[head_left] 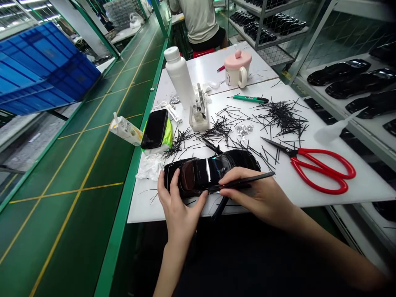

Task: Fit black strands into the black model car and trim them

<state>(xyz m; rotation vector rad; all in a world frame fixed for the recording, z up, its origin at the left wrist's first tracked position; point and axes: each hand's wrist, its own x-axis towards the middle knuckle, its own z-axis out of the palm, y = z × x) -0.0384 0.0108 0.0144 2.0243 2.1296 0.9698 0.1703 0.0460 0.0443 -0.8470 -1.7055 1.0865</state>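
A glossy black model car body (pixel 210 170) lies on the white table (pixel 324 173) near its front edge. My left hand (pixel 177 206) grips the car's rear end, thumb and fingers wrapped round it. My right hand (pixel 256 196) pinches a thin black tool (pixel 247 180) like a pen, its shaft lying along the car's near side. Many short black strips (pixel 280 113) are scattered over the table behind the car.
Red-handled scissors (pixel 321 163) lie right of the car. A white bottle (pixel 180 76), a pink cup (pixel 237 68), a green pen (pixel 250 99), a small clear tray (pixel 199 115) and a black phone (pixel 154 128) stand behind. A green conveyor (pixel 93 165) runs on the left. Shelves with black car bodies (pixel 355 80) are on the right. A person (pixel 199 22) sits at the far end.
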